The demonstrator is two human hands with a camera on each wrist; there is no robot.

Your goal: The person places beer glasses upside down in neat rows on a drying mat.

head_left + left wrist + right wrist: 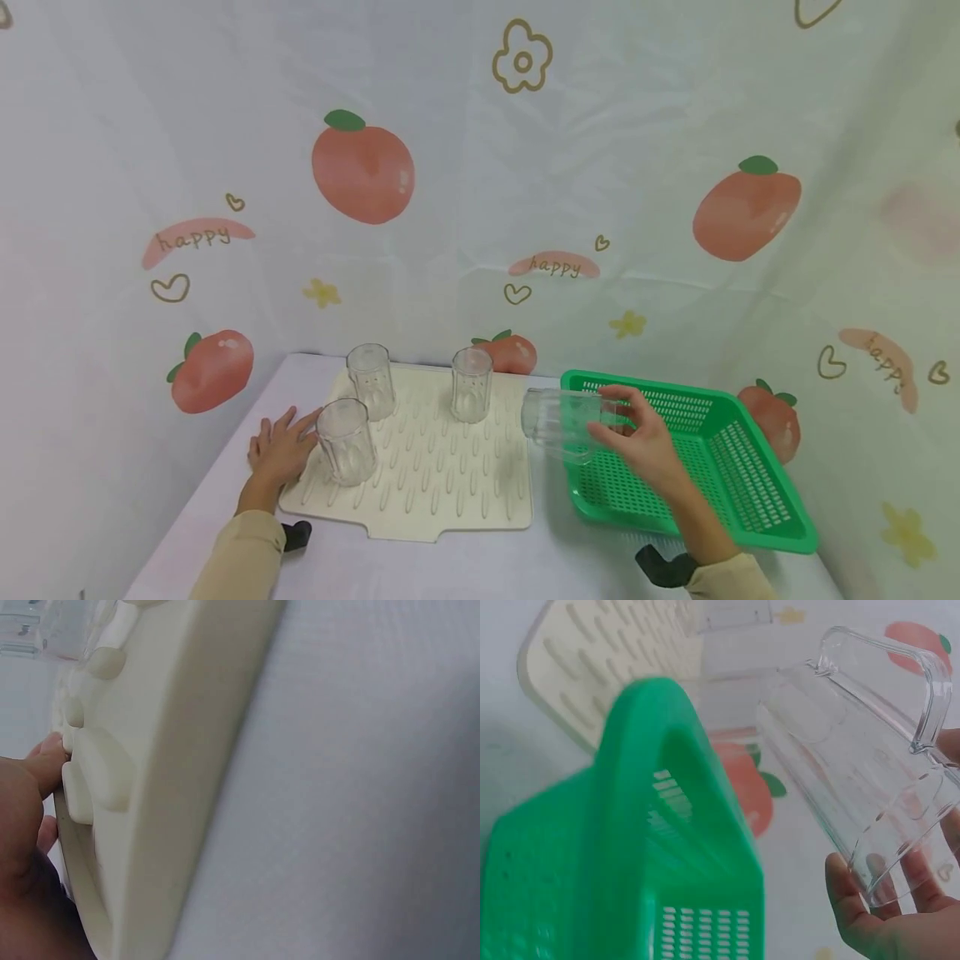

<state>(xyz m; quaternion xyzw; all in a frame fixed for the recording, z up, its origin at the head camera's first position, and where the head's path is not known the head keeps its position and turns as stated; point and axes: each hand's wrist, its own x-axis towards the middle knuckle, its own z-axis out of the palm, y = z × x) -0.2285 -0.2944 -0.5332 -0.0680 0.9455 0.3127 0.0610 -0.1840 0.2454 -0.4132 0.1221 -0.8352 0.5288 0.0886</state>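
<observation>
A clear glass mug (558, 417) with a handle (930, 694) lies sideways in the air above the basket's left rim. My right hand (637, 437) grips it around its base end, fingers and thumb on opposite sides. Far to the left, my left hand (283, 448) rests at the left edge of the cream draining board (431, 475), fingers spread. Beside its fingertips stands a clear glass (347, 446); whether they touch it I cannot tell. Two more clear glasses stand on the board's back part, one at the left (371, 383) and one near the middle (472, 387).
A green plastic basket (776, 500) with slotted walls sits right of the board on the white tabletop (450, 571). Behind the table hangs a white curtain (450, 267) printed with fruit, hearts and flowers. The board's short tab points to the front edge.
</observation>
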